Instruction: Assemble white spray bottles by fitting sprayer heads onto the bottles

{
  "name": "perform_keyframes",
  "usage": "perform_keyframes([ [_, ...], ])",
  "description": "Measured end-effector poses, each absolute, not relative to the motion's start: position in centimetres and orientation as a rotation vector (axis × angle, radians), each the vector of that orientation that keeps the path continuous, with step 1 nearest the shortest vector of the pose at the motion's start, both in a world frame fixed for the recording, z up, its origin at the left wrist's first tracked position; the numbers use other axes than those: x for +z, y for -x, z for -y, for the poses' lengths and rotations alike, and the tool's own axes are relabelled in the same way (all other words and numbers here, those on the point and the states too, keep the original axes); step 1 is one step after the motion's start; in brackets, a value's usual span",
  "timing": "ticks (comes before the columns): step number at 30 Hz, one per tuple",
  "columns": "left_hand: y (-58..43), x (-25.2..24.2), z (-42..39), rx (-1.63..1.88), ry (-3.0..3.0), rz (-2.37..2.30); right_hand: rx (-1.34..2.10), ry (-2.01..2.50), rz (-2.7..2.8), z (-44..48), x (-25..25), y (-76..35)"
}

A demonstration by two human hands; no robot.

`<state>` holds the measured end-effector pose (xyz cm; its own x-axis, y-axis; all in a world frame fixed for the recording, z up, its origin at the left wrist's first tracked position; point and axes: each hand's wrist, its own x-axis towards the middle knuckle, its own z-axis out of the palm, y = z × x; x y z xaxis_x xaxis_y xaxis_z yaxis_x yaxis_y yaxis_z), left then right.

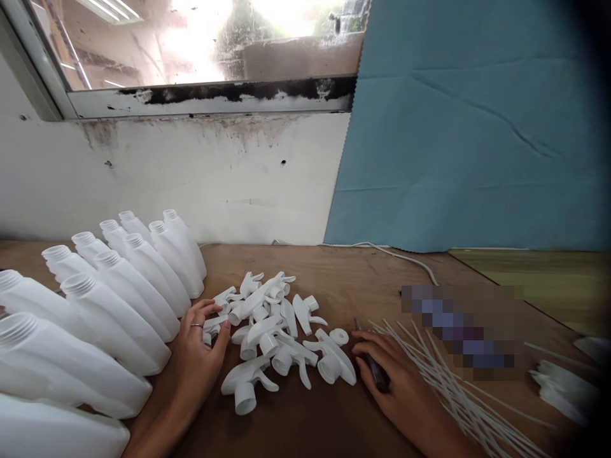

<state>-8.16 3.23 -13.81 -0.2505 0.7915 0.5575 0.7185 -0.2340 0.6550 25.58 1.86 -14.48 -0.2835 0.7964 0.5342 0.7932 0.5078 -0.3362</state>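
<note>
A pile of white trigger spray heads (274, 334) lies on the brown table (334, 273). My left hand (198, 353) rests at the pile's left edge, fingers curled round one spray head, a ring on one finger. My right hand (396, 385) lies to the pile's right, fingers closed over a dark slim tool (375, 366). Several white empty bottles (109, 299) stand in rows to the left of my left hand. A bundle of thin white dip tubes (458, 394) is spread just right of my right hand.
A white wall and a window run behind the table, with a blue sheet (477, 127) hung at the right. A white cable (405, 257) runs along the back. A blurred patch (463, 331) covers something right of centre. More white parts (563, 385) lie at far right.
</note>
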Motion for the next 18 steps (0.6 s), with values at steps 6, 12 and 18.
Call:
perform_keyframes([
  [6, 7.6, -13.3, -2.2, 1.545, -2.062, -1.794, -0.001, 1.188, 1.976, -0.4, -13.0, -25.5],
  [12, 6.1, -12.5, -0.8, 1.456, -2.379, -1.551, 0.231, 1.217, 1.969, 1.0, -12.0, -24.7],
  [18, 5.2, -12.7, -0.1, 1.349, -2.567, -1.344, 0.480, 1.197, 1.943, 1.4, -11.8, -24.2],
])
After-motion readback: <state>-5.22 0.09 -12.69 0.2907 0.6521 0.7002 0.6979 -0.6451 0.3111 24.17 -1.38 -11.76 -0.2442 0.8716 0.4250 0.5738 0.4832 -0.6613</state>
